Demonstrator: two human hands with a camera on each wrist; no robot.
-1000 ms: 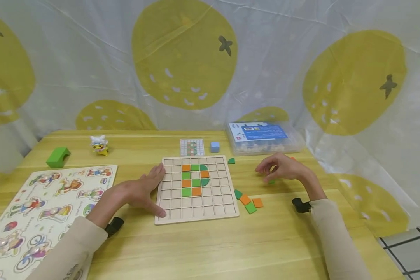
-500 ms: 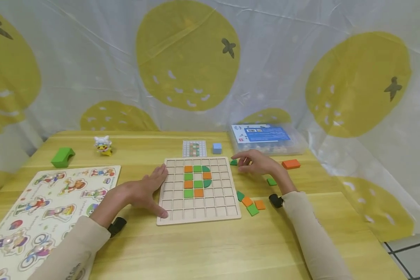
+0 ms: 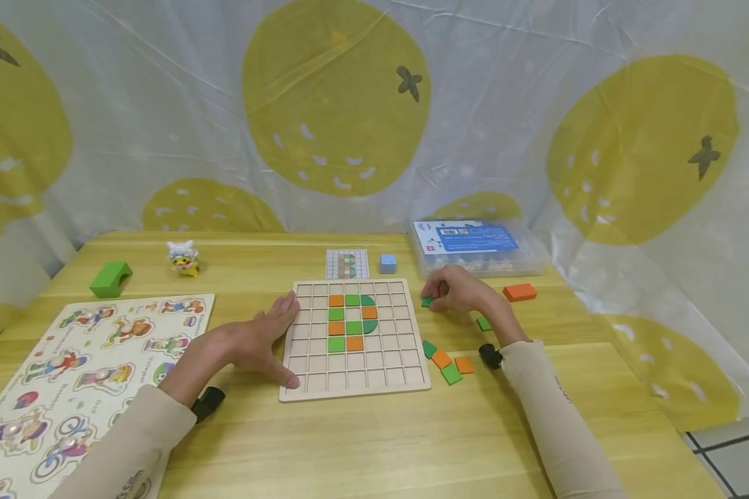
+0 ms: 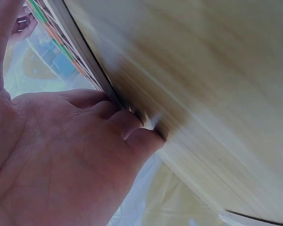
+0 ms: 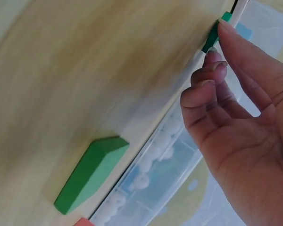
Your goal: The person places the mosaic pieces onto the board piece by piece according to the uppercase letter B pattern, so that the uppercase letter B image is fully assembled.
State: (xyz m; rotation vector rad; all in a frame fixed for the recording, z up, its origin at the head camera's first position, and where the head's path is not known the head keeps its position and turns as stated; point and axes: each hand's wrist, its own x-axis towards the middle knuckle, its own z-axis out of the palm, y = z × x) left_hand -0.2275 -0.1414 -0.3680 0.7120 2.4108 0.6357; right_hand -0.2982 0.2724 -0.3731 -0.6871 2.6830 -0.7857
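Note:
My right hand (image 3: 460, 290) pinches a dark green quarter-round tile (image 5: 218, 32) between thumb and fingertips, just right of the wooden grid board (image 3: 390, 371). On the board, orange and light green square tiles (image 3: 336, 344) and two dark green rounded tiles (image 3: 369, 326) form a pattern. My left hand (image 3: 259, 341) rests along the board's left edge, its fingers extended and its thumb on the near left corner. The left wrist view has the fingers (image 4: 144, 139) against the board's side. Loose tiles (image 3: 451, 374) in orange and green lie right of the board.
Behind the board are a pattern card (image 3: 347, 264), a blue cube (image 3: 388, 263) and a clear plastic box (image 3: 474, 249). A green tile (image 3: 484, 324) and an orange block (image 3: 519, 292) lie at right. A picture puzzle board (image 3: 100, 346), green arch (image 3: 110, 278) and figurine (image 3: 183, 258) stand left.
My right hand has moved left to the dark green quarter-round tile, taken hold of it and drawn it slightly nearer. The left hand has stayed on the board's edge.

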